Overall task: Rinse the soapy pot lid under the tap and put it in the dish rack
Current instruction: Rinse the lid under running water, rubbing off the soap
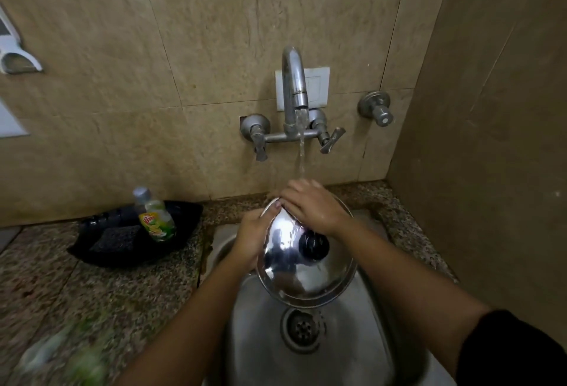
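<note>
1. Our left hand (254,239) grips the pot lid (306,266) by its left rim, thumb on top.
2. Our right hand (313,206) lies flat on the lid's far edge, fingers spread, not closed on it.
3. Lid held tilted over the sink (267,355), black knob (313,246) facing us.
4. Tap (295,87) runs; the stream seems to land by the right hand.
5. Left, on the counter (92,299): black tray (184,232) with soap bottle (155,216) and scrub pad (116,238).
</note>
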`<state>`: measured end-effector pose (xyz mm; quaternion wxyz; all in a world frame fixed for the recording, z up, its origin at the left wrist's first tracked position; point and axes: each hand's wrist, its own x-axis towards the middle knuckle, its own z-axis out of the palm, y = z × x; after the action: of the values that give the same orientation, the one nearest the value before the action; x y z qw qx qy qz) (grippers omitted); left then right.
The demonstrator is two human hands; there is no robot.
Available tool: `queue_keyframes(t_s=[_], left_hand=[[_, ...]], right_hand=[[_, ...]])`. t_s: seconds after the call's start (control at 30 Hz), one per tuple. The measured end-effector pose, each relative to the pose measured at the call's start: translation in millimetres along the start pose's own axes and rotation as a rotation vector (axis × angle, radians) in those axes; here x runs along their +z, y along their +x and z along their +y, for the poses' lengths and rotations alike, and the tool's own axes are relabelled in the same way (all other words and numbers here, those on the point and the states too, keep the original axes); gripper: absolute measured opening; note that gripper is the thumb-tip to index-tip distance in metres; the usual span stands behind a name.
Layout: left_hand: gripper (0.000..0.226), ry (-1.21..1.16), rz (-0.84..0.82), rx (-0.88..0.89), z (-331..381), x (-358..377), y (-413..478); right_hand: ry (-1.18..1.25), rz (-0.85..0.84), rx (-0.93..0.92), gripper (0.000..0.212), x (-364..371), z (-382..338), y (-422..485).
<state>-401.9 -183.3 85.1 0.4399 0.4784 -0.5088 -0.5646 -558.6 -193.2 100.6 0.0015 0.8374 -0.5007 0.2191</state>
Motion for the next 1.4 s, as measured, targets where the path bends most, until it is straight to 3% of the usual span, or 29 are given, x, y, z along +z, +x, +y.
queue_keyframes(t_s=[0.1, 0.17, 0.27, 0.33, 0.37, 0.5, 0.57, 0.7, 0.73, 0.8, 0.87, 0.93, 1.0, 1.07, 1.13, 1.27, 1.4], left_hand=[[0.024, -0.065, 0.069, -0.031, -4, -9, -2], [0.025, -0.190, 0.001, -0.119, -5, -19, 1], [0.021, -0.105, -0.195, -0.186, 2, -25, 6], [0.014, -0.047, -0.211, -0.126, 5, -23, 8], [0.014, -0.042, -0.183, -0.111, 5, -23, 8], [0.030, -0.184, -0.035, -0.143, -3, -26, 0], [0.032, -0.207, -0.062, -0.187, -1, -26, -1], [0.026, -0.010, -0.183, -0.147, 11, -23, 4], [0.024, -0.039, -0.160, -0.132, 11, -23, 3], [0.025, -0.118, -0.060, -0.117, 9, -22, -3], [0.024, -0.220, -0.014, -0.159, 4, -20, -6], [0.020, -0.209, -0.026, -0.221, 3, -17, -8], [0.025, -0.117, -0.007, -0.200, 5, -15, -4], [0.033, -0.087, 0.086, -0.142, 3, -13, 1], [0.030, -0.134, 0.195, -0.123, -2, -12, 3], [0.041, -0.323, 0.407, -0.302, -22, -14, 10], [0.047, -0.545, 0.500, -0.443, -21, -9, 16]], right_hand=[[0.212, 0.161, 0.292, 0.027, -1, 21, -3], [0.270, 0.210, 0.411, 0.025, -2, 30, -2], [0.202, -0.013, 0.148, 0.026, -6, 11, 10], [0.173, -0.088, -0.018, 0.029, -7, -1, 14], [0.233, -0.072, 0.020, 0.030, -5, 2, 12], [0.644, 0.199, 0.497, 0.025, 2, 26, -8], [0.581, 0.260, 0.517, 0.029, 3, 25, -8], [0.395, 0.067, 0.229, 0.031, -3, 5, -2], [0.421, 0.071, 0.246, 0.030, -3, 7, -2], [0.552, 0.206, 0.458, 0.028, -4, 14, -6], [0.507, 0.345, 0.652, 0.030, -5, 23, -11], [0.312, 0.351, 0.627, 0.033, -3, 24, -12], [0.188, 0.286, 0.453, 0.033, -2, 15, -5], [0.084, 0.258, 0.320, 0.032, 0, 7, 3], [0.060, 0.251, 0.319, 0.036, 2, 7, 5], [0.048, 0.189, 0.404, 0.047, 14, 14, -21], [0.000, 0.144, 0.426, 0.049, 26, 10, -51]])
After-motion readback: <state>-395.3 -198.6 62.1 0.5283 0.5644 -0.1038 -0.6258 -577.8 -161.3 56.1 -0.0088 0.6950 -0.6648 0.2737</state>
